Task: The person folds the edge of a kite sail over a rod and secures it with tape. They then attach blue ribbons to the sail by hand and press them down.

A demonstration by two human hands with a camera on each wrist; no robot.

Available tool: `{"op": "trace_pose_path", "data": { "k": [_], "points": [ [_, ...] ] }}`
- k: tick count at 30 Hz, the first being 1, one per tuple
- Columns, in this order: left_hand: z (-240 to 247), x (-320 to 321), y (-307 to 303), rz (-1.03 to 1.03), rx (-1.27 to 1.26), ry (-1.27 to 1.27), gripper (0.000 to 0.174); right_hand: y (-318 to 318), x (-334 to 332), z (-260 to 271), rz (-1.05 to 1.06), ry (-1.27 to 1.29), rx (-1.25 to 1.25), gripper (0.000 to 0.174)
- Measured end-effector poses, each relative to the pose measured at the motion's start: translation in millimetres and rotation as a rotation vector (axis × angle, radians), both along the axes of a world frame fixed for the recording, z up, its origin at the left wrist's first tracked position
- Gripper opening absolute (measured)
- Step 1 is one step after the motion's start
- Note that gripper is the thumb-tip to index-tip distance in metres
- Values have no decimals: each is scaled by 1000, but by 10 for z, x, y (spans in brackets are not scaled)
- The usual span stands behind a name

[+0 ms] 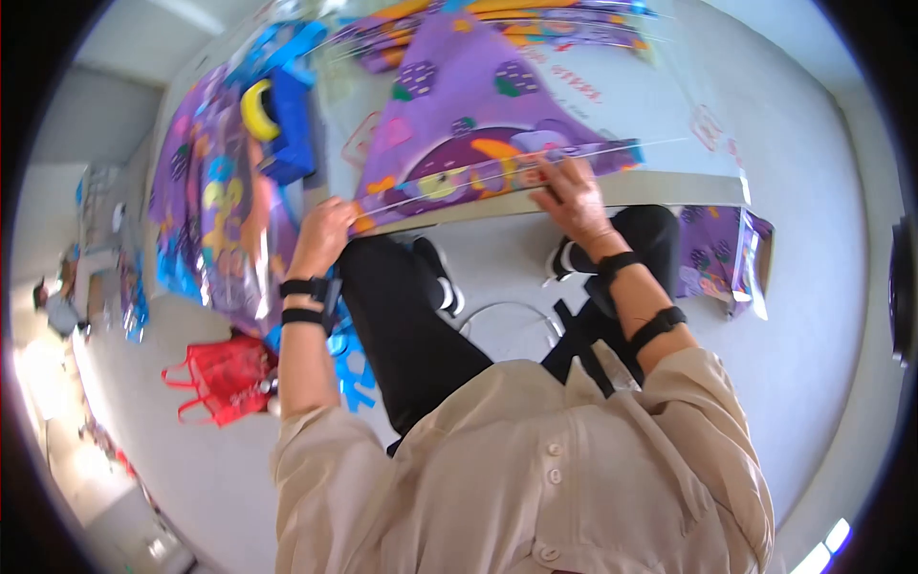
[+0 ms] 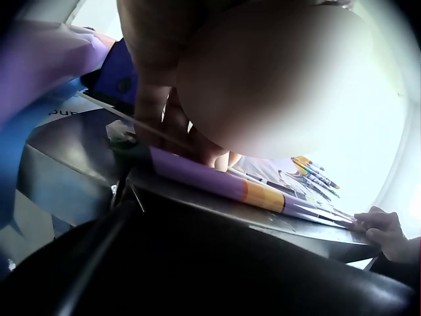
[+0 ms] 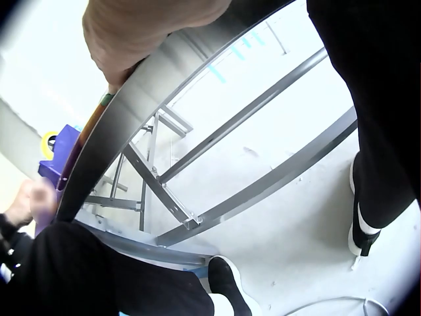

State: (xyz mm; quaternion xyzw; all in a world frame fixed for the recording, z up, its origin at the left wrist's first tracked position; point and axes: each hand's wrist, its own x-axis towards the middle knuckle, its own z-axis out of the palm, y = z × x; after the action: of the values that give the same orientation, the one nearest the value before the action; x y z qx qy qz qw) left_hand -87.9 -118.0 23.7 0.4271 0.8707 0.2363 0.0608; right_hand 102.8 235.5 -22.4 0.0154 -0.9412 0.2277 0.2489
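A purple printed sheet (image 1: 449, 86) lies on the table, its near edge in a narrow folded band (image 1: 459, 182) along the table's front. A thin pale line runs lengthwise over the band. At the band's left end, my left hand (image 1: 327, 230) grips the edge; in the left wrist view its fingers bend down onto the purple band (image 2: 197, 174). Toward the right end, my right hand (image 1: 574, 199) pinches the band with bent fingers. The right wrist view shows the right hand (image 3: 141, 33) at the table edge, its fingertips partly hidden.
A blue tape dispenser (image 1: 289, 124) with a yellow roll stands left of the sheet. Glossy printed packages (image 1: 215, 201) hang over the table's left side. More folded sheets (image 1: 574, 24) lie at the back. A red bag (image 1: 225, 378) is on the floor, and a purple-printed package (image 1: 712, 249) sits below right.
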Motion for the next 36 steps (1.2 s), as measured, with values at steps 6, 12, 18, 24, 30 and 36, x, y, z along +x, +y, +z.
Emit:
{"op": "trace_pose_path", "data": {
  "k": [6, 12, 18, 24, 30, 36],
  "points": [
    [-96, 80, 0, 119, 6, 114, 7, -84, -26, -1, -81, -10, 150, 43],
    [-122, 59, -162, 410, 294, -46, 13, -81, -28, 0, -71, -7, 123, 43],
    [-11, -223, -656, 723, 443, -319, 10, -73, -27, -53, -64, -37, 119, 43],
    [78, -130, -457, 509, 146, -105, 9, -71, -32, -18, -67, -54, 99, 46],
    [-6, -592, -370, 742, 507, 362, 6, -96, -42, 25, -72, -102, 129, 46],
    [383, -1122, -196, 842, 273, 236, 5, -88, -42, 20, -71, -112, 136, 43]
  ]
}}
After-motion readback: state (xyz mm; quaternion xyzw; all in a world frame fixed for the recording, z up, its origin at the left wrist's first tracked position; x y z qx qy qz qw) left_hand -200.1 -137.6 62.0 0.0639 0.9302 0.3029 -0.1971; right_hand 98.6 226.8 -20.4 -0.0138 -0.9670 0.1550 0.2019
